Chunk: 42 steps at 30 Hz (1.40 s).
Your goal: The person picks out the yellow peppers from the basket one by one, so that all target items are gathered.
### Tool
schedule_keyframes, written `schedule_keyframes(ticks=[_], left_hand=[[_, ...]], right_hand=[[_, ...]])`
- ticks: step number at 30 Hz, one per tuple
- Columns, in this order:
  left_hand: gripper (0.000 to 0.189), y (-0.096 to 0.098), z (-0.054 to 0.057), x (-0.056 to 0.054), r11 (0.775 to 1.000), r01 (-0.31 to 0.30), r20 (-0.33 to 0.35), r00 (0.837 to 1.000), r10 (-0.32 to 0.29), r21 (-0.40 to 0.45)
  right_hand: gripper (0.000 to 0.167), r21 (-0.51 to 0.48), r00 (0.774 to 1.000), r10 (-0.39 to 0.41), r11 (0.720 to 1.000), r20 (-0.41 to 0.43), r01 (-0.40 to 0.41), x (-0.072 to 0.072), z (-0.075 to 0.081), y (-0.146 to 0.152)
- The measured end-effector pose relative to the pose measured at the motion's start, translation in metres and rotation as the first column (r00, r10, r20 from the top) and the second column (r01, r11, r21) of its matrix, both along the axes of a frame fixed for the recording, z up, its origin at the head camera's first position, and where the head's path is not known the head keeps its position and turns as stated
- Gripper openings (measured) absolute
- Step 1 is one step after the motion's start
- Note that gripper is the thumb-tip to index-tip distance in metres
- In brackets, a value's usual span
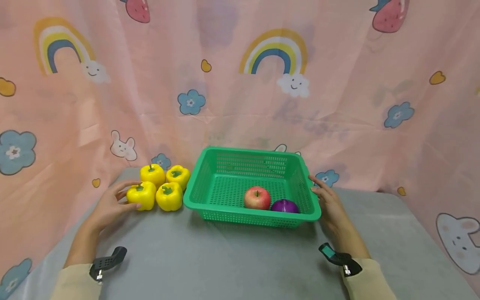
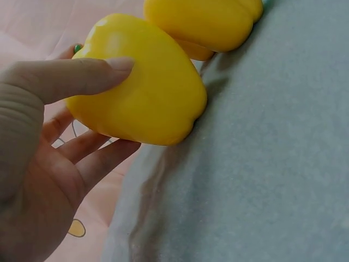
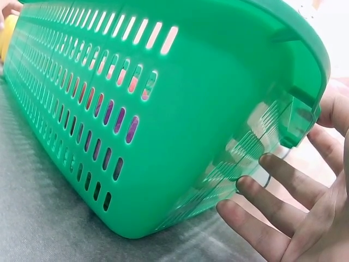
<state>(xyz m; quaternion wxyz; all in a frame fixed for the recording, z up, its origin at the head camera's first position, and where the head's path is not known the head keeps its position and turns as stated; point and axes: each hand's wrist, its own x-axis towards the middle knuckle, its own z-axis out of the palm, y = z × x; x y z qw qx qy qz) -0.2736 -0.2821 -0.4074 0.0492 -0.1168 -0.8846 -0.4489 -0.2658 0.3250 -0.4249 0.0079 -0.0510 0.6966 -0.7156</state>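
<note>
My left hand [image 1: 114, 202] grips the front-left yellow bell pepper [image 1: 141, 196]. In the left wrist view, the thumb [image 2: 82, 78] lies across its side and the other fingers are partly hidden behind it. Three more yellow bell peppers stand close by, including one right beside it [image 1: 169, 196]. A green plastic basket [image 1: 252, 213] stands to the right of the peppers. Inside it are a red apple [image 1: 257, 198] and a purple onion [image 1: 285, 206], partly hidden by the front rim. At the basket's right side, my right hand [image 1: 331, 206] touches the rim with fingers fairly straight.
A grey cloth covers the table [image 1: 232, 262]. Behind it hangs a pink curtain [image 1: 232, 100] printed with rainbows, flowers and rabbits. Each wrist wears a black strap with a mount, the left strap [image 1: 108, 262] and the right strap [image 1: 340, 259].
</note>
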Motion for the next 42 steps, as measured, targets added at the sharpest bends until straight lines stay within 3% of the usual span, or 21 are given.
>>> schedule_keyframes(ticks=[8, 17, 23, 32, 37, 42], left_hand=[[0.070, -0.003, 0.002, 0.001, 1.000, 0.013, 0.029, 1.000, -0.012, -0.023], [0.069, -0.004, 0.007, 0.003, 0.999, 0.019, 0.040, 0.999, -0.017, -0.048], [0.067, -0.004, 0.006, 0.003, 0.997, 0.040, 0.012, 0.999, -0.040, -0.068], [0.071, -0.012, 0.003, 0.007, 0.994, -0.004, 0.026, 1.000, 0.007, -0.113], [0.067, -0.011, 0.007, 0.009, 0.997, 0.000, 0.033, 0.999, 0.003, -0.080], [0.063, -0.003, 0.024, 0.010, 0.998, 0.008, 0.014, 1.000, -0.007, -0.065]], right_hand=[[0.056, -0.043, 0.999, 0.030, 0.999, -0.022, -0.031, -0.001, -0.003, 0.000], [0.057, -0.022, 1.000, 0.029, 0.999, -0.012, -0.029, -0.001, -0.002, 0.000], [0.059, -0.019, 1.000, 0.026, 0.999, 0.007, -0.026, 0.002, -0.003, 0.001], [0.059, 0.003, 1.000, 0.013, 1.000, 0.009, -0.013, 0.004, 0.001, -0.005], [0.059, 0.134, 1.000, -0.017, 0.991, -0.004, 0.018, 0.003, 0.010, -0.005], [0.062, 0.275, 0.998, -0.063, 0.960, 0.011, 0.057, 0.008, 0.017, -0.002]])
